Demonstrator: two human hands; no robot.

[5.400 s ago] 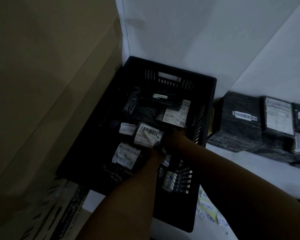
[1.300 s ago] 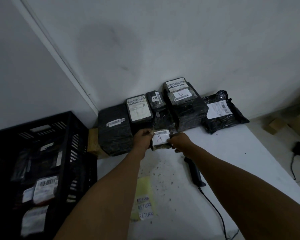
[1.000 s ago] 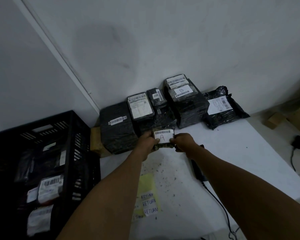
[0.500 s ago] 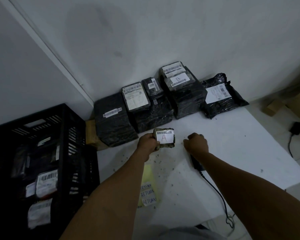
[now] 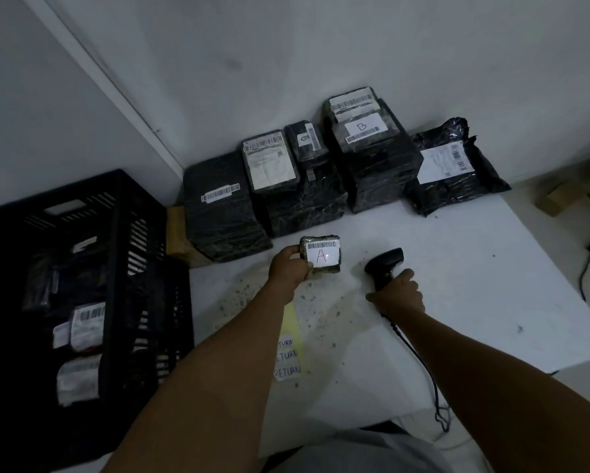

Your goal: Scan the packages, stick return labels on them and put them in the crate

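the left hand (image 5: 288, 268) gripped a small wrapped package (image 5: 321, 257) by its left side, fingers curled round it, holding it just above the white table (image 5: 457, 288). its white label with a barcode and a red "a" faced up toward the camera, barcode edge toward the wall, and a bright spot lay on the label. the right hand (image 5: 398, 295) was closed round the handle of a black scanner (image 5: 385, 266), whose head pointed away and leftward at the package; its cord (image 5: 419, 356) trailed back over the table edge. a yellow sheet of return labels (image 5: 288, 356) lay near the left forearm. more black-wrapped packages (image 5: 303, 186) stood against the white wall. a black crate (image 5: 116, 254) holding labelled parcels sat at the left.
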